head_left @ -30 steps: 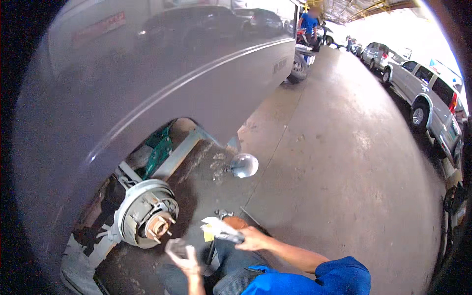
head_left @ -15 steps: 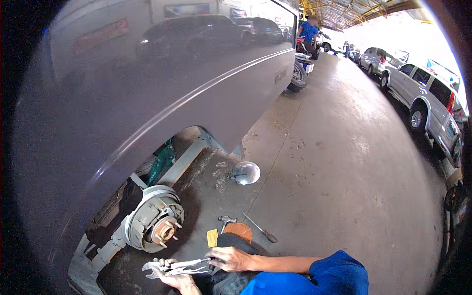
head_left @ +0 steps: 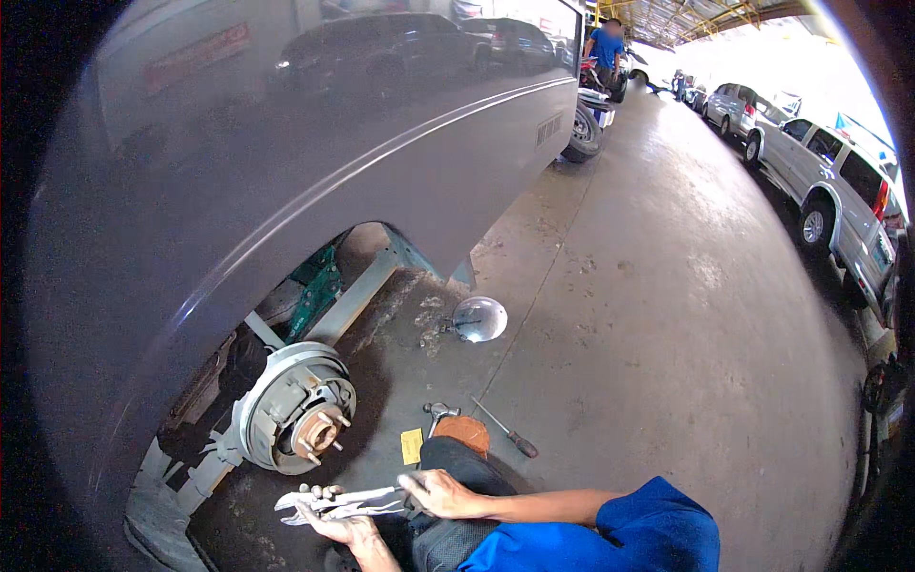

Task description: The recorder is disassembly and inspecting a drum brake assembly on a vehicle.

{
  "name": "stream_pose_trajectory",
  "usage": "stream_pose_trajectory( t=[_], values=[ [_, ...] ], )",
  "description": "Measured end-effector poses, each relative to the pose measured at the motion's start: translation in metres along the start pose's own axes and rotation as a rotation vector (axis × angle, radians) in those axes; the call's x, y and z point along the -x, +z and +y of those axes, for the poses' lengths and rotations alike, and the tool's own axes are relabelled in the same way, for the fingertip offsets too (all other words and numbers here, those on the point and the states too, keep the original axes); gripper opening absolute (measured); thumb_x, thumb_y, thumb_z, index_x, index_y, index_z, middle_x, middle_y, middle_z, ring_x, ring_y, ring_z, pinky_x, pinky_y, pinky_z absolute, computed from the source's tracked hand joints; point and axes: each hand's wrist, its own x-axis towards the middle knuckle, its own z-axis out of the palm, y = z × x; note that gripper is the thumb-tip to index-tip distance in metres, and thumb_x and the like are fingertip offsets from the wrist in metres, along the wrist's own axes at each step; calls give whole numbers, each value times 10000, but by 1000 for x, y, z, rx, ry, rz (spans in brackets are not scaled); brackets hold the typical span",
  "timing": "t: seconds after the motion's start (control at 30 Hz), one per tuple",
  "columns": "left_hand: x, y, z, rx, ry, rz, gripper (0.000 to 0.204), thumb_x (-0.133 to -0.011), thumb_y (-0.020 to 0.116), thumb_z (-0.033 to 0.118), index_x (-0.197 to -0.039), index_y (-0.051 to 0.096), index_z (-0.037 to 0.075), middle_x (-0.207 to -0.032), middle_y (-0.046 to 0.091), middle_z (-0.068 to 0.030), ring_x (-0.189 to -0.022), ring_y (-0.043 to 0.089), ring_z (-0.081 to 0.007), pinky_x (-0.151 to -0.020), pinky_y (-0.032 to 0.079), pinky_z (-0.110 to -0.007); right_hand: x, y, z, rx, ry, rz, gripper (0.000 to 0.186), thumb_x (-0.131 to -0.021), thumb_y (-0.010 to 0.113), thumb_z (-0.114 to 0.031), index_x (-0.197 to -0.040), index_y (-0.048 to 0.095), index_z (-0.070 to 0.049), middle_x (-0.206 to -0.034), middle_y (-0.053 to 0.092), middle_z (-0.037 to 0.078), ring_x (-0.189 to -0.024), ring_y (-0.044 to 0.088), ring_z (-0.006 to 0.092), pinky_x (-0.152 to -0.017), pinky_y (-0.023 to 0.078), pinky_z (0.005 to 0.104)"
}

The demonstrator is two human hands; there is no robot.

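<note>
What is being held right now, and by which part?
Silver locking pliers: the left hand cradles them near the jaw end; the right hand is at the handle end, its exact grip unclear.

This is a vehicle repair workshop: at near left a large grey vehicle (head_left: 381,181) stands with a wheel off, its rusty hub (head_left: 317,431) and bare studs exposed in the open wheel arch. Pliers (head_left: 355,498) are in use at the near edge, and a hammer (head_left: 439,411) and a screwdriver (head_left: 510,432) lie close by on the stained concrete floor (head_left: 658,315). Yellow roof trusses (head_left: 705,23) span the far end, and silver cars (head_left: 822,162) line the bright, open right side.
</note>
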Motion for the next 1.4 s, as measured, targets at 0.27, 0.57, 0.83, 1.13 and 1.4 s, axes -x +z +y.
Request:
stream_pose_trajectory(
  t=[0.27, 0.57, 0.83, 1.13, 1.4],
  values=[
    [3, 12, -7, 2, 57, 53, 340, -968, 449, 362, -1047, 522, 40, -765, 568, -37, -588, 534, -123, -566, 497, -250, 1, 1, 23, -38, -450, 210, 483, -944, 449, -468, -916, 607, -12, -689, 606, 179, -652, 624, 275, -635, 493, 375],
    [3, 23, -10, 28, 13, 65, 349, -955, 432, 294, -1116, 477, -12, -832, 541, -91, -682, 538, -183, -653, 489, -299, 0, -10, 25, -63, -290, 65, 355, -925, 554, -303, -1107, 515, -1, -863, 635, 191, -780, 656, 295, -676, 520, 378],
    [4, 13, -1, 41, -32, -38, 398, -938, 433, 351, -1127, 513, 10, -842, 574, -98, -733, 577, -240, -748, 494, -408, -5, 17, 18, -309, 138, 39, 370, -979, 442, -307, -919, 590, 26, -615, 595, 93, -485, 572, 145, -467, 461, 287],
    [4, 10, 0, 18, -50, -27, 382, -956, 438, 362, -1086, 526, 14, -801, 584, -68, -697, 587, -207, -716, 509, -385, -7, 20, 20, -552, 479, -245, 300, -976, 465, -287, -854, 558, -29, -565, 515, 35, -412, 483, 106, -365, 383, 256],
    [-1, 12, -3, 66, -154, -18, 380, -953, 442, 369, -1075, 539, 22, -794, 584, -60, -693, 590, -191, -722, 523, -373, 3, 22, 23, -551, 419, -93, 356, -990, 419, -290, -819, 566, -15, -566, 571, 62, -413, 524, 135, -390, 402, 247]
  ],
)
